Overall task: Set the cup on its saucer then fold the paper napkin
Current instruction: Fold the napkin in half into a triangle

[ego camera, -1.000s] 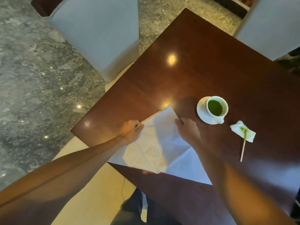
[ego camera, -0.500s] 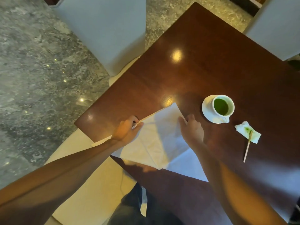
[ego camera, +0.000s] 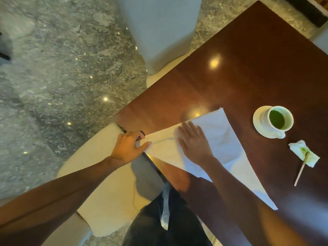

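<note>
A white cup (ego camera: 280, 119) holding green liquid stands on its white saucer (ego camera: 259, 126) at the right of the dark wooden table (ego camera: 239, 71). A large white paper napkin (ego camera: 223, 139) lies spread near the table's front left corner, partly folded into a long slanted shape. My left hand (ego camera: 128, 148) pinches the napkin's left corner at the table edge. My right hand (ego camera: 194, 144) lies flat on the napkin's middle, fingers spread, pressing it down.
A crumpled napkin stained green (ego camera: 304, 153) lies right of the cup with a wooden stir stick (ego camera: 301, 169) on it. A grey chair back (ego camera: 159, 29) stands beyond the table's left edge. A cream seat cushion (ego camera: 106, 183) is below me, over a marble floor.
My left hand has pulled the napkin's left corner outward to the table edge. My right hand has moved from the napkin's far edge onto its middle and flattened. The napkin looks longer and narrower.
</note>
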